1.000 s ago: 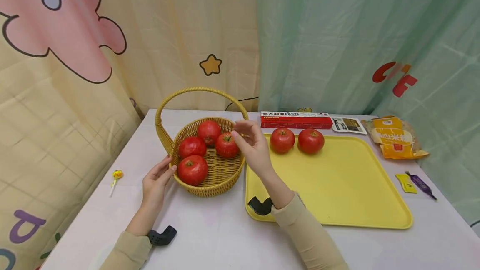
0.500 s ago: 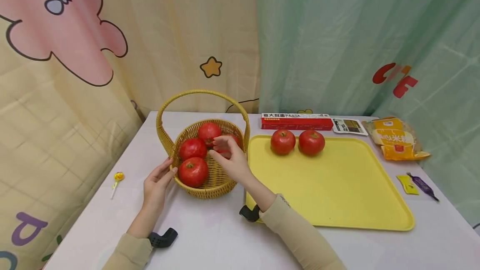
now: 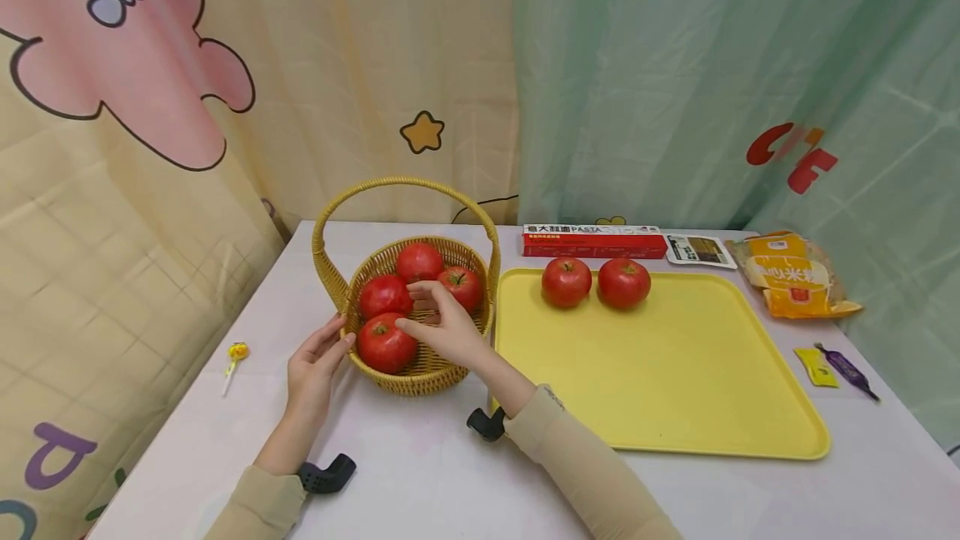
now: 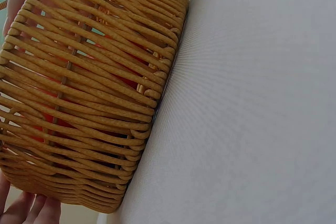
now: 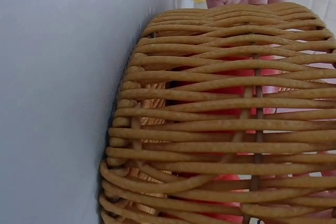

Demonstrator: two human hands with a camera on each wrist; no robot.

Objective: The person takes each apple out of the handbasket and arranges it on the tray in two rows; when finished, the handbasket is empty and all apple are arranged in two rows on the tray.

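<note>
A round wicker basket (image 3: 433, 382) with a tall arched handle stands at the left of the table. My left hand (image 3: 313, 369) holds its left rim, with the thumb at the edge and fingertips against the outer wall. My right hand (image 3: 450, 332) is over the basket's inside, fingers bent and spread apart. Its thumb tip overlaps the front red apple (image 3: 384, 347), and its fingertips lie close to the left apple (image 3: 382, 297). A back apple (image 3: 418, 262) and a right-hand apple (image 3: 462, 287) also sit inside. In the right wrist view, wicker wall (image 5: 220, 114) hides most of the contents.
A yellow tray (image 3: 675, 382) on the right bears two apples (image 3: 566, 282) along its back edge. Behind stand a red pasta box (image 3: 592, 243) and a flat packet (image 3: 701, 252). An orange bag (image 3: 791, 277), small wrapped sweets (image 3: 847, 372) and a lollipop (image 3: 236, 357) lie toward the sides.
My right hand has moved left and toward me, from the right-hand apple across the basket to the front apple, uncovering the right-hand one. My left hand has stayed at the rim.
</note>
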